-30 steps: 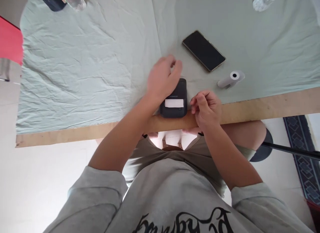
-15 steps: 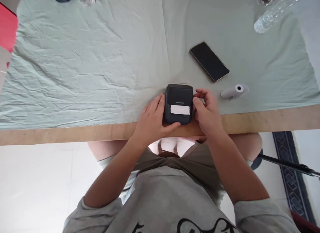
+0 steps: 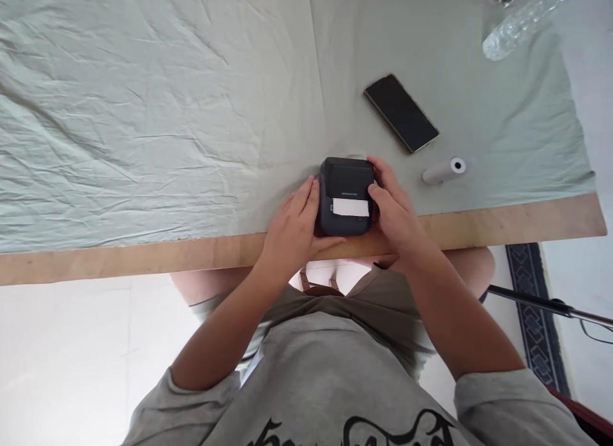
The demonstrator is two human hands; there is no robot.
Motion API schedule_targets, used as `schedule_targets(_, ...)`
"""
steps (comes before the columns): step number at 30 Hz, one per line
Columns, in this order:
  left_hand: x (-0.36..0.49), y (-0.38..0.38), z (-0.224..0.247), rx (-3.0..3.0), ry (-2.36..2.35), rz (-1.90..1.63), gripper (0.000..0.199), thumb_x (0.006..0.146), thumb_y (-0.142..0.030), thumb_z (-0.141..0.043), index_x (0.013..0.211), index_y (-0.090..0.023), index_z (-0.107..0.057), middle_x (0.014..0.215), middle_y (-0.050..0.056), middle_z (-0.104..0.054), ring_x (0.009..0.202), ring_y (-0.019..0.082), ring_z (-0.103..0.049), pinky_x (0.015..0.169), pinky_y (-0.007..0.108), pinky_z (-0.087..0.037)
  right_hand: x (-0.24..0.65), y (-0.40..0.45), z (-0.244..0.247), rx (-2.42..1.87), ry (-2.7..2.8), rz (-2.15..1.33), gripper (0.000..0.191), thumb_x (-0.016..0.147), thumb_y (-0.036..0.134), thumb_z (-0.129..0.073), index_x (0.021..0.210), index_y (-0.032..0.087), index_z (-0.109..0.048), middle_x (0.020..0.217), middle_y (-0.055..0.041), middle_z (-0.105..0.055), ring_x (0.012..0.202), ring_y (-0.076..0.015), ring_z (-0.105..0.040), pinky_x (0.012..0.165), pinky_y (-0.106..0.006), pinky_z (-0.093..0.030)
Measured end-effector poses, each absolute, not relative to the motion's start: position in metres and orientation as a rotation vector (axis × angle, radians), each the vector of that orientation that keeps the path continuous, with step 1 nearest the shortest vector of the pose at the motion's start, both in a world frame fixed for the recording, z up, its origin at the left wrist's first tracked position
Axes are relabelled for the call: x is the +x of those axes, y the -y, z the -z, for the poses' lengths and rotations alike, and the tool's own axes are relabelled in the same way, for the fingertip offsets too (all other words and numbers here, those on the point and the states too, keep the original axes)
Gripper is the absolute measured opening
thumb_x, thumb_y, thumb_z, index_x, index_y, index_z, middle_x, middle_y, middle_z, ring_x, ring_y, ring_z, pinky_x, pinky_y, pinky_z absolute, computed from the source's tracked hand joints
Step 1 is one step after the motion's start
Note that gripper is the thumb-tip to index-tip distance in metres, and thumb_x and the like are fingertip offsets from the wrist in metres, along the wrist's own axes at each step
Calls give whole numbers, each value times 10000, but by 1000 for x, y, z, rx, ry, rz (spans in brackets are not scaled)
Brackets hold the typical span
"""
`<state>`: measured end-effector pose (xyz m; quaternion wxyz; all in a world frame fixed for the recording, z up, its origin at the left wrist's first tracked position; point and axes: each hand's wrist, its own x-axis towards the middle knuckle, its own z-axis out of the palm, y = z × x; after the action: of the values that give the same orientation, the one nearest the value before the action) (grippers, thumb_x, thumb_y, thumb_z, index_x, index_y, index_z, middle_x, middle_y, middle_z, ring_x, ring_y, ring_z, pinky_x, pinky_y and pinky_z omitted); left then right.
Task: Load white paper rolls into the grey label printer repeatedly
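A small black portable printer (image 3: 347, 177) sits at the front of the table, a short strip of white paper (image 3: 351, 207) showing across its top near the edge facing me. My left hand (image 3: 293, 223) is against its left side, fingers extended along it and thumb by the front edge. On the opposite side, my right hand (image 3: 393, 206) grips the casing, with the thumb on the upper right edge and a finger at the far right corner. Between both hands the printer is held; the right hand's lower fingers are partly hidden.
A black-screened phone (image 3: 401, 113) lies beyond my right hand. Closer in is a white paper roll (image 3: 444, 170). A clear plastic bottle (image 3: 514, 30) rests at the far right. Wrinkled pale green cloth (image 3: 158, 114) covers the table, whose wooden edge (image 3: 191, 257) faces me.
My right hand has closed in on the printer's right side, a finger now reaching its far corner. The printer has turned slightly and sits a little farther right. The camera view has shifted.
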<state>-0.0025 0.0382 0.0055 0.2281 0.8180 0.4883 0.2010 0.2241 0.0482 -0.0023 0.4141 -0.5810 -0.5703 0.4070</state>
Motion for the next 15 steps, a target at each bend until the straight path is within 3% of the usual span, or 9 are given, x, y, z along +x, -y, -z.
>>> schedule_targets(7, -5, -43, -4, 2187, -1290, -611, 1141, 775, -679, -859, 1651, -138, -368, 1649, 237, -474, 1523, 408, -489, 1263, 557, -436, 223, -45, -9, -1601, 1456, -1083, 599, 974, 316, -512, 1566, 376, -437, 1582, 2, -576, 1416, -239, -571, 1182, -476, -491)
schedule_targets(12, -4, -44, -8, 2186, -1332, -589, 1104, 737, -569, -930, 1621, -141, -424, 1647, 212, -488, 1511, 406, -502, 1276, 545, -420, 220, -45, -19, -1641, 1460, -1150, 705, 926, 298, -519, 1609, 381, -367, 1607, 23, -544, 1457, -272, -532, 1268, -529, -410)
schedule_targets(15, -1, -41, -13, 2203, -1354, -560, 1088, 751, -549, -922, 1614, -113, -422, 1640, 221, -493, 1511, 399, -503, 1272, 523, -424, 222, -43, -24, -1640, 1567, -1116, 770, 901, 284, -544, 1632, 354, -313, 1611, -18, -543, 1362, -274, -607, 1182, -518, -503)
